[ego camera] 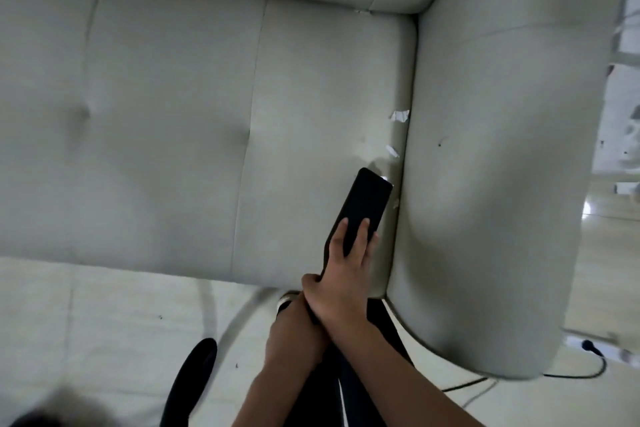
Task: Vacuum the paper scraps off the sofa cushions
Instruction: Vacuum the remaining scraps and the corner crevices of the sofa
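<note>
Head view, looking down on a pale grey sofa [156,114] with a smooth, leather-like skin. The seat cushion is divided by stitched seams and carries two shallow button dimples. A thick, rounded armrest [485,184] closes off the right end.

A black vacuum [363,204], long and flat-faced with rounded corners, lies tilted on the seat. Its front end is just beside the crevice between cushion and armrest, and a small bright light shows at the tip.

The right hand [346,274] lies over the top of the vacuum. Its fingers [362,232] are slightly apart and stretched along the black face, and the thumb is wrapped round the left edge. The left hand [294,333] sits lower, under the right wrist, with its fingers curled tight on the rear of the vacuum.

White paper scraps [400,115], torn and irregular, lie along the crevice:
- two ahead of the vacuum's tip;
- one just beside its right edge;
- a tiny piece at the back seam.

Pale glossy floor [104,322] shows in front of the sofa, and a black cable [571,373] runs under the armrest.
</note>
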